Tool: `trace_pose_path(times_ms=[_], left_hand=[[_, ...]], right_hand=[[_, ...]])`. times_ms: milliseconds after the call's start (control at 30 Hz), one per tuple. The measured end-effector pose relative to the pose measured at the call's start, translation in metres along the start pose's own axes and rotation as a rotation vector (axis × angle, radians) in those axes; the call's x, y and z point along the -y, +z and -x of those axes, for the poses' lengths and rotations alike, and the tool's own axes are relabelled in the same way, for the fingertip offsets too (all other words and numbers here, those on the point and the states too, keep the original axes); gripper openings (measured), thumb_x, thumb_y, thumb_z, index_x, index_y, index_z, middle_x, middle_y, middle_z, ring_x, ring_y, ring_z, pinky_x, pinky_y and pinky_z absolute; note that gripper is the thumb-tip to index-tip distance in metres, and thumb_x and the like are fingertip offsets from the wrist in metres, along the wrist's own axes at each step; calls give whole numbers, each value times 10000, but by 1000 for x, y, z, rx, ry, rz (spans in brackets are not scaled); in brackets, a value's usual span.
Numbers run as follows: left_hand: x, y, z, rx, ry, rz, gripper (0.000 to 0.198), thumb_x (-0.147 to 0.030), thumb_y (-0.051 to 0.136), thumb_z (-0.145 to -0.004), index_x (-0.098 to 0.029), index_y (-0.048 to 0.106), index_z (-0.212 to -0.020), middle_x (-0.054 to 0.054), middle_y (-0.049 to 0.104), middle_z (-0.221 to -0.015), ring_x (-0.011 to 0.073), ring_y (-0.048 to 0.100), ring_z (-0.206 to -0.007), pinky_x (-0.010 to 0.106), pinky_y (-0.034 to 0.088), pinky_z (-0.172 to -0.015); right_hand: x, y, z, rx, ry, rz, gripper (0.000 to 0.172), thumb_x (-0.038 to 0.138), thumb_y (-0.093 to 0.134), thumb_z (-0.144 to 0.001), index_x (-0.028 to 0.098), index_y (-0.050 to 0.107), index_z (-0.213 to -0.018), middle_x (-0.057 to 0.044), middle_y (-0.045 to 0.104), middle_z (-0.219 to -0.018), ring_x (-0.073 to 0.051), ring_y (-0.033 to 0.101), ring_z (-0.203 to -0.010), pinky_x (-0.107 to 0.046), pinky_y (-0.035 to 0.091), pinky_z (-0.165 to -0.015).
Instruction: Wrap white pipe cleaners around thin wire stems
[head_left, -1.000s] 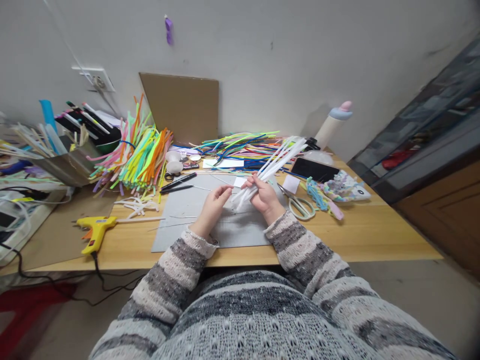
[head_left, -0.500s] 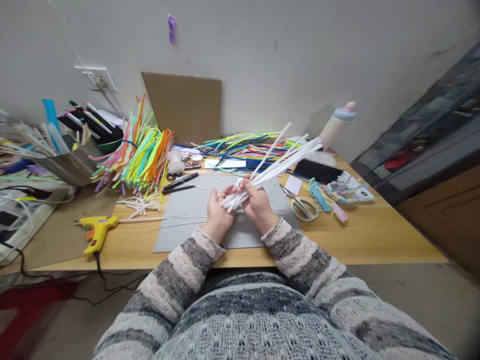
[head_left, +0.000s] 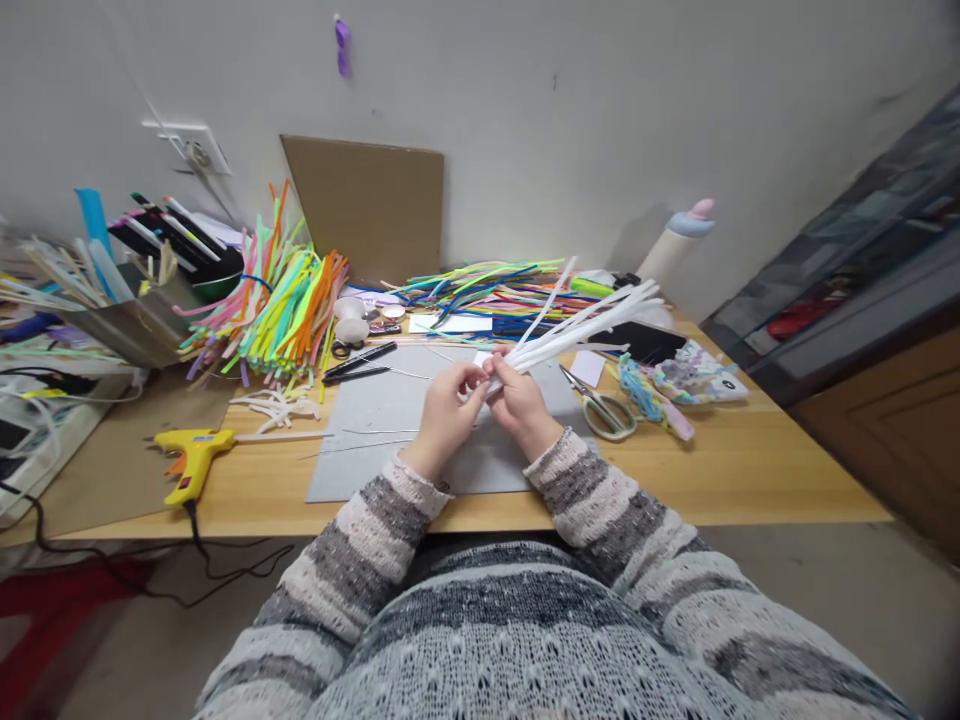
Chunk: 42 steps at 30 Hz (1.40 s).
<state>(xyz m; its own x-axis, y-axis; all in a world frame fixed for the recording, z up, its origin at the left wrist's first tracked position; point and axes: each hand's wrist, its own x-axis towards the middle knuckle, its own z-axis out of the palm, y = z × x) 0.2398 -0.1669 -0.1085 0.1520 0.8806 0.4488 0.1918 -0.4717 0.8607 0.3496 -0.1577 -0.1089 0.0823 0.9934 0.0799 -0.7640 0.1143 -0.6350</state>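
A bundle of white pipe cleaners [head_left: 577, 330] slants up to the right above the grey board [head_left: 360, 475]. My right hand [head_left: 523, 405] is closed round it near its lower end, and the far ends fan apart. My left hand [head_left: 448, 410] has its thumb and fingers pinched at the bundle's lower end, touching my right fingers. That end is mostly hidden by the hands. Thin silvery wires [head_left: 375, 432] lie on the board to the left of my hands, and black pens [head_left: 360, 366] rest at its upper left.
At left lies a yellow glue gun [head_left: 196, 462], below white pipe cleaner pieces [head_left: 277, 405]. Bundled coloured pipe cleaners [head_left: 292, 320] stand behind, with more strewn along the wall [head_left: 480, 285]. Scissors [head_left: 609, 412], a black phone-like slab [head_left: 652, 342] and a fuzzy craft figure [head_left: 701, 375] lie at right.
My left hand has turned over and closed its fingers at the bundle's lower end, which stuck out across that palm before. The bundle's far ends have tipped slightly lower and spread.
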Motion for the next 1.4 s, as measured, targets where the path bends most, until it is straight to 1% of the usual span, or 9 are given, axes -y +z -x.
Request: trace_pose_path(times_ms=[67, 400, 600, 733, 867, 967, 1167, 1300, 1400], left_hand=[[2, 2, 2, 74, 15, -112, 48, -207, 596, -764, -174, 596, -800, 10, 590, -749, 126, 501, -683, 251, 406, -669], [8, 0, 6, 118, -35, -279, 80, -250, 591, -757, -171, 600, -753, 14, 598, -738, 131, 512, -671, 250, 388, -628], [14, -7, -1, 197, -371, 123, 215, -355, 613, -709, -143, 585, -700, -3, 576, -628, 101, 504, -554, 219, 385, -543], [16, -10, -4, 217, -428, 142, 257, -390, 625, -693, -138, 581, -715, -18, 546, -569, 87, 466, -480, 206, 347, -476], [15, -12, -2, 251, -343, 10, 247, -396, 595, -737, -149, 594, -744, -8, 574, -616, 102, 491, -534, 214, 359, -507], [14, -12, 1, 175, -189, -172, 162, -327, 581, -765, -167, 606, -766, -2, 608, -674, 117, 522, -609, 228, 382, -575], [11, -7, 3, 121, -64, -118, 75, -238, 569, -785, -186, 615, -814, -4, 640, -747, 127, 570, -689, 244, 429, -666], [9, -5, 4, 117, 0, -215, 74, -236, 569, -802, -204, 622, -842, -1, 652, -787, 135, 574, -710, 258, 429, -691], [5, -7, 5, 26, 57, -302, 123, -278, 538, -836, -199, 628, -864, 29, 634, -830, 152, 563, -770, 275, 430, -722]], right_hand=[[-4, 0, 1, -22, 36, -9, 164, 203, 658, -746, 206, 497, -776, 72, 496, -587, -73, 481, -543, -204, 444, -574], [-18, -3, 3, -69, 133, -37, 170, 220, 686, -721, 181, 541, -798, 64, 530, -618, -65, 501, -564, -202, 455, -612], [-15, -8, 2, -32, 208, -2, 244, 282, 724, -700, 171, 508, -672, 61, 491, -563, -77, 481, -526, -211, 448, -547], [-11, -8, 2, -6, 268, 1, 276, 334, 704, -724, 172, 496, -642, 59, 479, -544, -81, 463, -495, -222, 445, -516], [-8, -9, 0, -12, 287, -24, 268, 344, 679, -752, 180, 490, -655, 59, 485, -551, -85, 493, -526, -218, 466, -566], [-7, -10, -2, -27, 301, -51, 261, 331, 665, -770, 183, 481, -659, 56, 487, -553, -85, 514, -554, -214, 477, -604], [-11, -11, -4, -63, 290, -86, 216, 277, 640, -796, 174, 501, -666, 55, 497, -553, -73, 505, -541, -196, 473, -594], [-18, -6, 0, -90, 260, -93, 173, 218, 657, -775, 168, 521, -680, 42, 545, -598, -81, 528, -573, -206, 483, -616], [-17, -4, 1, -107, 222, -102, 174, 216, 657, -774, 176, 509, -690, 51, 536, -598, -76, 524, -574, -196, 478, -607]])
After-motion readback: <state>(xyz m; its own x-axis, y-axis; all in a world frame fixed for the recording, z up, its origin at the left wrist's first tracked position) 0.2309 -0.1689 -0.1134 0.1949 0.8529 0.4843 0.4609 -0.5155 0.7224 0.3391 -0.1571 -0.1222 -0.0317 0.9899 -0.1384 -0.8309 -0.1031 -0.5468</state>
